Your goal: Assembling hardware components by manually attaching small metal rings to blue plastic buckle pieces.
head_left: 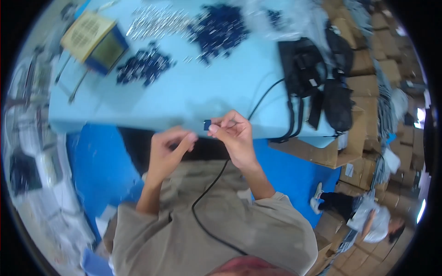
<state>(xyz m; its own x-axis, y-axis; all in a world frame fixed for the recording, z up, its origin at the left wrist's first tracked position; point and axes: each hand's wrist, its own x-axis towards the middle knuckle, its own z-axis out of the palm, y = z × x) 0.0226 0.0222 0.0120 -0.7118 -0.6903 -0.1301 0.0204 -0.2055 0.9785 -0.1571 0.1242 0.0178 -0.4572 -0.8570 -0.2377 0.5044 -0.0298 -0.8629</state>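
Pale blue tabletop [193, 92] is stretching ahead of me, strewn with dark small parts [145, 66]. I'm pinching a small dark piece [207, 124] in my right hand [232, 135], just off the table's near edge. My left hand [168, 149] is curling loosely just beside it, holding nothing I can make out.

table: pale blue top [193, 99], its near edge in front of the person
far left: yellow and blue box device [94, 42]
far middle: silvery metal pins [156, 20], two heaps of dark blue small parts [221, 28] [143, 66]
right edge: black bag [306, 69], straps hanging over
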